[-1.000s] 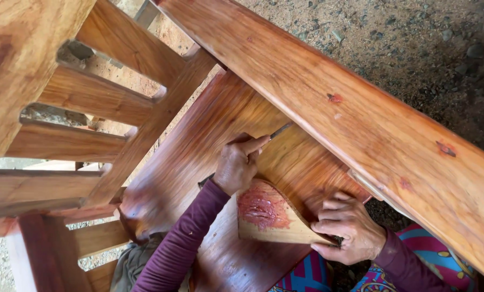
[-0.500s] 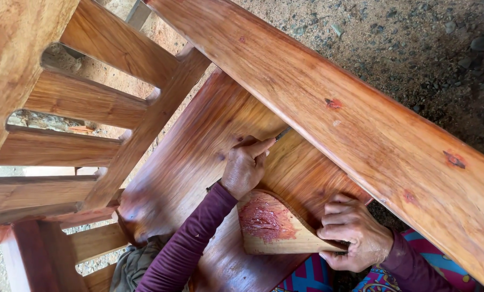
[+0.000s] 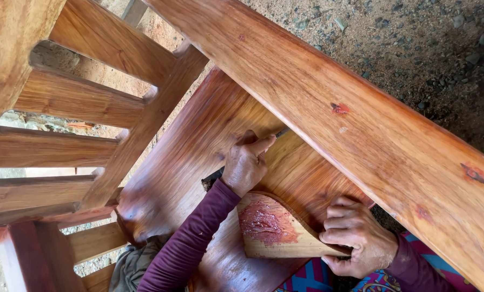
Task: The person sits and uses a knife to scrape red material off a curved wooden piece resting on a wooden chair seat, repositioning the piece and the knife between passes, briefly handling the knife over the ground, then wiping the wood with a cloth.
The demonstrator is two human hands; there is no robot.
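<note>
My left hand is closed on a thin dark tool, with the forefinger stretched along it. The tool's tip sits where the reddish wooden panel meets the long plank above it. The tool's dark back end sticks out behind the wrist. My right hand grips the edge of a small curved wooden board. A smear of red paste lies on that board, which rests on the panel just below my left hand.
Wooden slats of a furniture frame fill the left side. The long plank, with red-filled spots, crosses diagonally to the lower right. Gravel ground lies at the upper right. Patterned cloth shows at the bottom.
My left hand has crept slightly to the right along the seam with the tool. The right hand and the board have barely moved. The view has shifted a little.
</note>
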